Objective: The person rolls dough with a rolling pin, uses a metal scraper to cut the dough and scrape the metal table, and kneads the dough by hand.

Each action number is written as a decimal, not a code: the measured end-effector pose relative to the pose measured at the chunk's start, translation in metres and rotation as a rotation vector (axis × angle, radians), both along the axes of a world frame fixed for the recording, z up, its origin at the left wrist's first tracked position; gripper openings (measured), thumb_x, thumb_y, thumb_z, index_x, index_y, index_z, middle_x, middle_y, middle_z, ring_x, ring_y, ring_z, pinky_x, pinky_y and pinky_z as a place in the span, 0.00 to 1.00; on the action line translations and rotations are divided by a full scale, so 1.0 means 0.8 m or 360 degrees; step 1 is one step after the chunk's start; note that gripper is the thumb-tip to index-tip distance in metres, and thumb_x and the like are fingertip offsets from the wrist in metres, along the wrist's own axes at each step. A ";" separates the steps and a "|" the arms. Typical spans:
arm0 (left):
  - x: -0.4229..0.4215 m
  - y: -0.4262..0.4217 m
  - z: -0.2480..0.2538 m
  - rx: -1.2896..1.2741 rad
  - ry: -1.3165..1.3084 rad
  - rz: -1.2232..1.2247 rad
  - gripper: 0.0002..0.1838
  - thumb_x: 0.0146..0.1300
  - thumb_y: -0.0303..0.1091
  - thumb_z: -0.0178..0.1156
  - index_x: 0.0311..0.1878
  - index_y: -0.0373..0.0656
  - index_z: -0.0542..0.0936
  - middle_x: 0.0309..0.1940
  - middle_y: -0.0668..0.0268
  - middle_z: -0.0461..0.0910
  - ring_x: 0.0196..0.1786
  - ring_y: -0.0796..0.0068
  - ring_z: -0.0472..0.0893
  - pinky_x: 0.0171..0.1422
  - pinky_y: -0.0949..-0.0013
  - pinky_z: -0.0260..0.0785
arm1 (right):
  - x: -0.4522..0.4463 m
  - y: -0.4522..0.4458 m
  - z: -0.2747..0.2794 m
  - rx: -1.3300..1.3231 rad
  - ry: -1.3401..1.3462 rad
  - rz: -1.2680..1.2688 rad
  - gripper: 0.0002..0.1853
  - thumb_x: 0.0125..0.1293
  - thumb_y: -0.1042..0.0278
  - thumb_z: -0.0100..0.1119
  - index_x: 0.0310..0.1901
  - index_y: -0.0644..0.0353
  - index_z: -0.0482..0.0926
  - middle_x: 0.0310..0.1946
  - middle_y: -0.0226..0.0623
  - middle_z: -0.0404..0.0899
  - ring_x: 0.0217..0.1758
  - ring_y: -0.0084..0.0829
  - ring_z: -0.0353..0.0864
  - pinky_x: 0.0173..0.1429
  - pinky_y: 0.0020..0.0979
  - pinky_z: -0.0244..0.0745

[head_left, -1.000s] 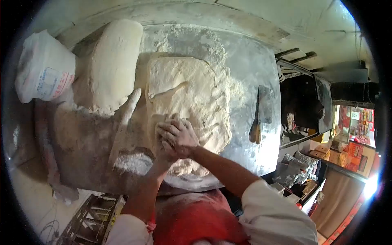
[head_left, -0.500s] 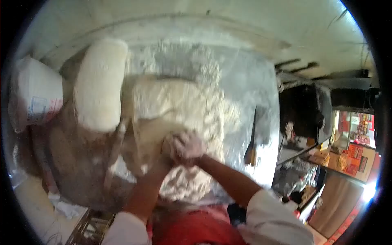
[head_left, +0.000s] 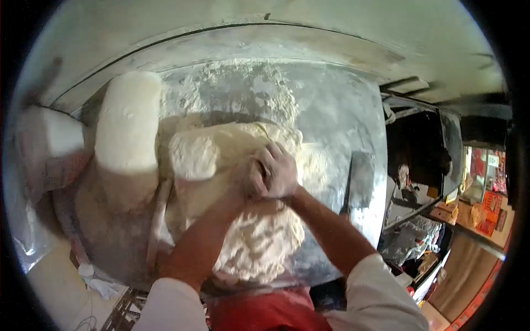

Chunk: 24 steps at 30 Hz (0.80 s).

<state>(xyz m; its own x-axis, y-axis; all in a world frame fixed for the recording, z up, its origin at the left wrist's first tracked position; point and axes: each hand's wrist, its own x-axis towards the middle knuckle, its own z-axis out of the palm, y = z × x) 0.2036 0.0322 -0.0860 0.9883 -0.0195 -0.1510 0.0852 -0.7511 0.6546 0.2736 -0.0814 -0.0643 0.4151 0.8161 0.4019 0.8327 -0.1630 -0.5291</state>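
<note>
A large, lumpy slab of dough [head_left: 262, 243] lies before me on a floured metal worktop [head_left: 337, 110]. Both my hands are pressed close together on its middle, knuckles curled. My right hand [head_left: 282, 170] is closed and covers part of the other. Most of my left hand [head_left: 254, 181] is hidden; what shows of it is curled as well. A rounded clump of dough [head_left: 193, 155] sits on the slab's left end. Left of the slab rests a smooth white block of dough [head_left: 128, 121], longer than it is wide.
A flat-bladed scraper [head_left: 361, 179] lies on the right of the worktop. A wooden stick [head_left: 158, 220] is left of the slab. At the far left stands a white bag [head_left: 69, 138]. Shelves with clutter [head_left: 411, 243] stand beyond the right edge; a pale wall [head_left: 331, 47] borders the back.
My joined hands have moved up and to the right over the slab. A raised clump now shows at its left end, and the slab's near part bulges more toward me.
</note>
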 end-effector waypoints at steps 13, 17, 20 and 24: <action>-0.163 -0.148 -0.135 0.0175 -0.0155 0.0660 0.23 0.75 0.46 0.46 0.63 0.40 0.69 0.44 0.59 0.76 0.48 0.69 0.76 0.57 0.64 0.73 | -0.098 -0.069 0.040 -0.0490 0.0892 -0.0084 0.11 0.55 0.62 0.58 0.35 0.61 0.76 0.29 0.45 0.74 0.32 0.42 0.77 0.39 0.42 0.76; -0.205 -0.126 -0.096 0.0322 -0.0223 0.0523 0.25 0.74 0.48 0.45 0.64 0.39 0.69 0.50 0.58 0.76 0.52 0.68 0.76 0.61 0.63 0.71 | -0.126 -0.099 -0.036 -0.0117 0.0405 -0.0009 0.13 0.51 0.61 0.59 0.34 0.60 0.76 0.31 0.44 0.74 0.33 0.44 0.77 0.38 0.43 0.75; -0.180 -0.105 -0.085 0.0410 -0.0328 0.0449 0.27 0.74 0.49 0.46 0.66 0.38 0.68 0.53 0.58 0.75 0.55 0.66 0.76 0.64 0.62 0.69 | -0.106 -0.075 -0.021 0.0094 0.0179 0.0161 0.14 0.47 0.61 0.61 0.34 0.59 0.76 0.34 0.45 0.73 0.35 0.48 0.75 0.37 0.45 0.74; -0.188 -0.133 -0.014 0.0705 -0.0262 0.0327 0.34 0.57 0.59 0.61 0.61 0.46 0.73 0.57 0.55 0.70 0.63 0.50 0.65 0.70 0.32 0.47 | -0.133 -0.079 0.049 -0.0424 0.0276 -0.0120 0.23 0.60 0.54 0.55 0.52 0.59 0.77 0.50 0.46 0.76 0.48 0.43 0.78 0.47 0.49 0.80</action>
